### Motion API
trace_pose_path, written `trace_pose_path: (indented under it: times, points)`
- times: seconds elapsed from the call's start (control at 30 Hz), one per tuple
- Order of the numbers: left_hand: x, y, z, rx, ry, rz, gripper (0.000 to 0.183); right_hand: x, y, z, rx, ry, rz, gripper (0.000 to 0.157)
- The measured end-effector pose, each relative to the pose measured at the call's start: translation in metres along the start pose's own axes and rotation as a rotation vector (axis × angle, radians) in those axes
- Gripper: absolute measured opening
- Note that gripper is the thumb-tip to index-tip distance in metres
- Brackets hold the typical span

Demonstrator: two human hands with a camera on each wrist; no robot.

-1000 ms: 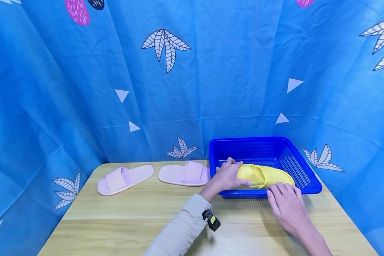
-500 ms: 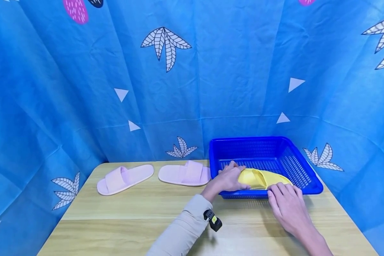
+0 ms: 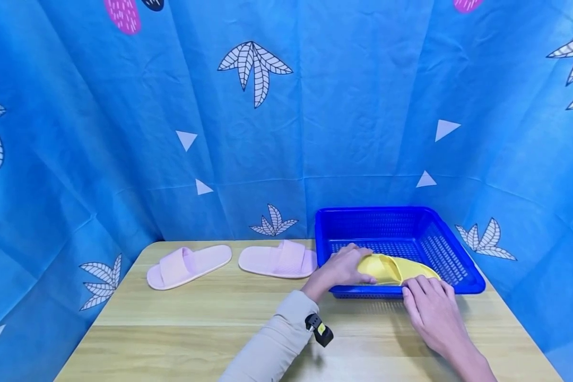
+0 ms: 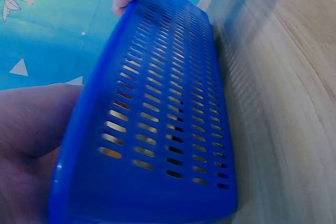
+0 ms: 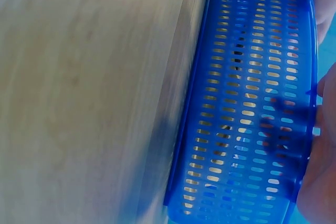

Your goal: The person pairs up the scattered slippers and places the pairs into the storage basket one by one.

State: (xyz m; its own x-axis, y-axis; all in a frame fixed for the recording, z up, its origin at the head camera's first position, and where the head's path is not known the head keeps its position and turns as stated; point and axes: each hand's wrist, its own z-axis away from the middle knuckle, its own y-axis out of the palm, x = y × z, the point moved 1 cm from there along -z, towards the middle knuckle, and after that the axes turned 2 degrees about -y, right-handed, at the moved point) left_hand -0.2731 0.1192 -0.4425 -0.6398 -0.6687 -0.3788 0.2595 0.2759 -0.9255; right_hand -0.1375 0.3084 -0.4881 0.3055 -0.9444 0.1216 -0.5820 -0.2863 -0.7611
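Between the fingers (image 3: 425, 286), yellow slipper (image 3: 401, 270)

A pale sleeve (image 3: 276, 339) and yellow-marked black strap (image 3: 318, 329) show.

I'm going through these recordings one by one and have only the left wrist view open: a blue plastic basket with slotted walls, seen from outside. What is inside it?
Observer: The head view shows a plain yellow backless slipper inside the blue plastic basket, near its front wall.

Reviewer: Where is the left hand on it? My view cuts off the fingertips.

Observer: The left hand grips the end on the left of the head view, thumb on the near side, fingers on the far side.

Reviewer: Any more footwear around?

Observer: Two pale pink open-toed slippers lie on the light wooden table, to the left of the basket.
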Motion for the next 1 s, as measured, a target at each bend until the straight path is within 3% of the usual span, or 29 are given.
trace_pose_path:
  times: [0.37,1.0]
  points:
    - [0.001,-0.022,0.022,-0.022,0.026,0.032,0.055,0.003,0.003,-0.001,0.006,0.002,-0.014,0.011]
    - [0.020,-0.033,0.062,-0.232,0.173,0.130,0.039,-0.005,-0.002,0.000,0.024,0.002,-0.023,0.011]
